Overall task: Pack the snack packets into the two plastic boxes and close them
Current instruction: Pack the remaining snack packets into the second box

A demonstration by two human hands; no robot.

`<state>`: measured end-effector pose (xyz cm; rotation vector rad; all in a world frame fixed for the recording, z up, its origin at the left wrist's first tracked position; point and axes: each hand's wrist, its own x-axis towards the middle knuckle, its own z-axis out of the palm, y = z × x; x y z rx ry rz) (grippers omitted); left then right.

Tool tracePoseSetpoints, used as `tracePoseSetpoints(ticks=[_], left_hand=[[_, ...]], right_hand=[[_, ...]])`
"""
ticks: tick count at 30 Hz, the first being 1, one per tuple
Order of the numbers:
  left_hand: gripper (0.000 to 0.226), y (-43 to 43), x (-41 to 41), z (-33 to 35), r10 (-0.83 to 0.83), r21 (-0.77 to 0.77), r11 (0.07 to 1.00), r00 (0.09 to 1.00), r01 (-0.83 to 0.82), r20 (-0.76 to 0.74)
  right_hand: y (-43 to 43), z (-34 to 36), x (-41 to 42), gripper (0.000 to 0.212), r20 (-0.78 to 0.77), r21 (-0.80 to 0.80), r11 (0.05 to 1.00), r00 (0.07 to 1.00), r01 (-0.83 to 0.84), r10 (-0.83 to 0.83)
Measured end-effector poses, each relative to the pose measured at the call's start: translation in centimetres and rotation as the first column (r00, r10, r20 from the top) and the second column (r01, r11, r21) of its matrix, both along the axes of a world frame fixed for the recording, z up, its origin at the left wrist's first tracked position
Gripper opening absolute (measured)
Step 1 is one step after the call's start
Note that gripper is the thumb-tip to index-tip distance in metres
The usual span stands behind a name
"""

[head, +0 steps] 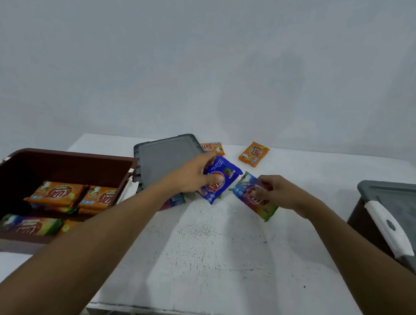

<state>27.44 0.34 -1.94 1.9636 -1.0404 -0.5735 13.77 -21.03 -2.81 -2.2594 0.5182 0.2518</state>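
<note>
My left hand grips a blue snack packet above the middle of the white table. My right hand pinches a multicoloured packet just to its right. An open brown box stands at the left and holds several orange and multicoloured packets. A second brown box at the right edge has its grey lid on and a white latch. Two orange packets lie at the far side. Another packet peeks out under my left forearm.
A loose grey lid lies flat behind the open box, near my left hand. The white table has a scuffed surface and its front edge runs along the bottom of the view. A plain wall stands behind the table.
</note>
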Motion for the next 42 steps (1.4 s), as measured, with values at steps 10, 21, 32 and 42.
tracePoseSetpoints(ticks=[10,21,32,42], left_hand=[[0.02,9.6,3.1,6.4,0.049,-0.112,0.992,0.988,-0.066,-0.146],[0.017,29.5,12.5,6.8,0.087,0.245,0.967,0.994,-0.068,-0.066],[0.022,31.1,16.7,1.3,-0.226,0.454,0.879,0.965,0.143,0.133],[0.037,31.1,16.7,0.3,-0.313,0.526,0.848,0.741,-0.063,0.594]], right_hand=[[8.1,5.4,3.2,0.022,0.231,0.257,0.966,0.969,0.024,-0.086],[25.1,9.7,12.4,0.019,0.246,0.161,0.963,0.954,-0.216,0.173],[33.3,4.4,17.6,0.041,-0.187,-0.514,0.724,0.884,-0.46,0.429],[33.5,2.7,16.2,0.034,0.053,-0.784,0.581,0.909,-0.218,0.413]])
